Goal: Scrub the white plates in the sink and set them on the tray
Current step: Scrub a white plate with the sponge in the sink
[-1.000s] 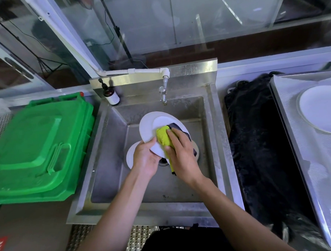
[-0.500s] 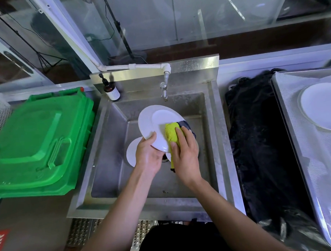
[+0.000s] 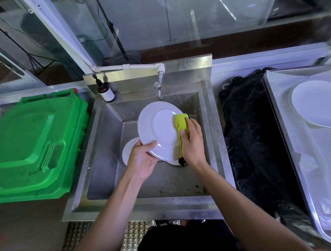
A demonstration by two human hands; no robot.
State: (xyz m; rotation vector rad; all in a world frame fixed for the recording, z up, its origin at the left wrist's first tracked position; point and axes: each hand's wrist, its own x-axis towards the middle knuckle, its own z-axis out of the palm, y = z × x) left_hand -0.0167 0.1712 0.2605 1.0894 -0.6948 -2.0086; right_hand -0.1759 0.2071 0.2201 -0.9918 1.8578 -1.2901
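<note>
Scrubbing is in hand here, over the middle of the sink (image 3: 105, 138). The left hand (image 3: 141, 162) grips the near rim of a white plate (image 3: 157, 131), thumb curled over the top edge, holding it tilted up above the basin. The right hand (image 3: 192, 141) is closed around a yellow cloth (image 3: 181, 124) and presses it against the plate's right rim, a dark end of the cloth hanging below the wrist.

Under the raised plate, more plates (image 3: 129, 151) lie on the sink floor near the drain; how many, I cannot tell, since the hands cover part of them. Over by the right edge of the counter, the tray (image 3: 285, 132) holds one clean plate (image 3: 317, 105) at its far end, with bare room nearer the person.

By my reading this is mid-task: one plate done, one being wiped, at least one waiting. Next move likely calls for finishing the rim, then carrying the plate right across the black bag (image 3: 255, 133) to the tray. A firm grip matters there, as a wet plate may slip.
</note>
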